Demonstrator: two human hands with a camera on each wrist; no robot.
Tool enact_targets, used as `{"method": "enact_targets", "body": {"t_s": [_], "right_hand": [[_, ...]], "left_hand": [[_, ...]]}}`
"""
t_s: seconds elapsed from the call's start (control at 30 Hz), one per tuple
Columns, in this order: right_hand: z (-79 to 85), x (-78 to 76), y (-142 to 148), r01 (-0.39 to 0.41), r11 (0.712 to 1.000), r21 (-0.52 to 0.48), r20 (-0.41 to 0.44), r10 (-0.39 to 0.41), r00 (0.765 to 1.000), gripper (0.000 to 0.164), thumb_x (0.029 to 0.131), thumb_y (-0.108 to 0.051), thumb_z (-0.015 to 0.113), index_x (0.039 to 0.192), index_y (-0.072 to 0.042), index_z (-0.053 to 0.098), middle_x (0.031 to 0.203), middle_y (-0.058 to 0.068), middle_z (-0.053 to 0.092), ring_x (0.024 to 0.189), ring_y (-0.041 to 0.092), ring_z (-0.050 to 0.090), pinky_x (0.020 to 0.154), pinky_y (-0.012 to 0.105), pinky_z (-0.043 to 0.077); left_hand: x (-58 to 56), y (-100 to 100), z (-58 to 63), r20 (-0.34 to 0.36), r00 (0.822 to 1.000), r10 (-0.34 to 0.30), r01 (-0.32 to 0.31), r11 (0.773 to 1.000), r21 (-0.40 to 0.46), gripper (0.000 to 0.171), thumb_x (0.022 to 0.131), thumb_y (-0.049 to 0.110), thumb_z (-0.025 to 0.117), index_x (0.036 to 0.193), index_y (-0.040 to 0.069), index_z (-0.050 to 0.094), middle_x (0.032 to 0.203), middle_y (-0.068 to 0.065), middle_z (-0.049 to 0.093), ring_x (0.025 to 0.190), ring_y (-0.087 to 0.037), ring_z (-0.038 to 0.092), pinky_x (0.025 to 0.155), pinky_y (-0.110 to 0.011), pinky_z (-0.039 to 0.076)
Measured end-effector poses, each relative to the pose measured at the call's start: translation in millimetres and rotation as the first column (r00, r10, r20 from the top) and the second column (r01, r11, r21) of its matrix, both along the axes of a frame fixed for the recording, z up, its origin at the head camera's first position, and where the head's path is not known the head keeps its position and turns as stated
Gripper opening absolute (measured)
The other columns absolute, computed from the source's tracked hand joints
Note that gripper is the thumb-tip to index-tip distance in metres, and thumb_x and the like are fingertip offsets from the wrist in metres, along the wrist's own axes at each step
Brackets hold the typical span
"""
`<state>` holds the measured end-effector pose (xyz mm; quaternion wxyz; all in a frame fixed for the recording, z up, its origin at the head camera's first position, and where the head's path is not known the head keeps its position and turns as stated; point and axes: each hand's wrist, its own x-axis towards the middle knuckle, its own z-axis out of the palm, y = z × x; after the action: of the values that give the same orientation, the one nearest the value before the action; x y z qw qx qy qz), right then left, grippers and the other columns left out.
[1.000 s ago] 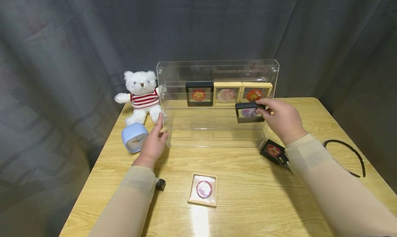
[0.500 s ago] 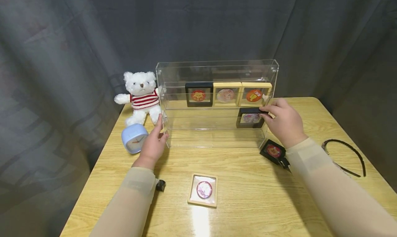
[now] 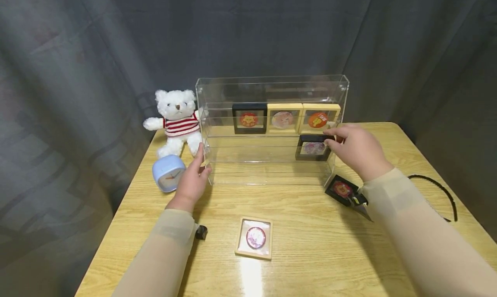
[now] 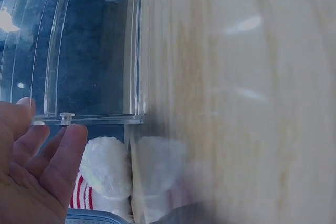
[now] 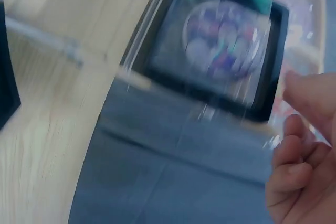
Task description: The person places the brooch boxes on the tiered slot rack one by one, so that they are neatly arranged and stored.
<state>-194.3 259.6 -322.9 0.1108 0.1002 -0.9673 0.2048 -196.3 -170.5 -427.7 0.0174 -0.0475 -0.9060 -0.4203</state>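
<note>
A clear acrylic display shelf [image 3: 268,178] stands on the wooden table. On its middle tier, at the right end, sits a black-framed badge display [image 3: 315,148] with a purplish round badge, also large in the right wrist view. My right hand [image 3: 359,152] is at that frame's top right corner, thumb and fingertips right beside its edge with a small gap in the right wrist view. My left hand [image 3: 191,182] touches the shelf's left side panel with fairly straight fingers; in the left wrist view the fingers [image 4: 68,150] lie along the outside of the panel.
The upper tier holds a black frame [image 3: 250,118] and two light wooden frames [image 3: 284,119]. A black frame [image 3: 341,189] lies by the shelf's right foot, a wooden frame [image 3: 254,238] in front. A blue clock [image 3: 168,172], white teddy bear [image 3: 176,115] and black hoop [image 3: 438,182] lie around.
The purple-badge black frame has come down onto the middle tier. My right hand has let go of it and shifted slightly right. The left hand has stayed at the panel.
</note>
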Motion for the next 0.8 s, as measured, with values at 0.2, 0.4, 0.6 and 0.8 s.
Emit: {"method": "enact_targets", "body": {"t_s": [0.2,0.4,0.6,0.8], "right_hand": [[-18.4,25.1,-38,-0.156,0.988,-0.008,-0.069,0.155,0.985,0.026,0.095,-0.027,0.069,0.118,-0.017,0.074,0.085,-0.003,0.058,0.068,0.015,0.048,0.059,0.035,0.043],[-62.7,64.8,-88,-0.341,0.939,0.044,0.062,0.338,0.939,0.053,0.089,-0.044,0.073,0.131,-0.014,0.065,0.101,-0.003,0.063,0.083,0.014,0.062,0.068,0.033,0.054],[-97.5,96.2,-118,-0.389,0.918,0.083,0.290,0.351,0.890,0.096,0.072,-0.068,0.075,0.141,-0.006,0.054,0.109,0.001,0.060,0.087,0.015,0.060,0.074,0.036,0.054],[-106.2,108.4,-131,-0.448,0.888,0.100,0.362,0.387,0.848,0.114,0.064,-0.082,0.067,0.141,-0.001,0.051,0.112,0.004,0.058,0.091,0.017,0.059,0.075,0.037,0.055]], "left_hand": [[0.8,-2,-0.4,-0.007,1.000,-0.001,0.001,1.000,-0.006,0.081,0.104,0.016,0.053,0.157,0.044,-0.001,0.155,-0.015,0.036,0.126,-0.037,0.051,0.103,-0.053,0.043],[0.1,-2,0.1,0.003,1.000,-0.002,0.002,1.000,-0.012,0.081,0.104,0.017,0.053,0.156,0.047,-0.002,0.156,-0.013,0.035,0.126,-0.036,0.051,0.103,-0.052,0.043],[0.5,0,0.7,0.002,1.000,0.000,0.000,1.000,-0.012,0.082,0.104,0.016,0.054,0.156,0.047,-0.002,0.156,-0.014,0.035,0.126,-0.037,0.051,0.103,-0.052,0.043],[0.5,1,-0.8,-0.001,1.000,0.007,-0.007,1.000,-0.012,0.081,0.104,0.017,0.053,0.157,0.046,-0.002,0.156,-0.015,0.035,0.127,-0.038,0.050,0.104,-0.053,0.042]]}}
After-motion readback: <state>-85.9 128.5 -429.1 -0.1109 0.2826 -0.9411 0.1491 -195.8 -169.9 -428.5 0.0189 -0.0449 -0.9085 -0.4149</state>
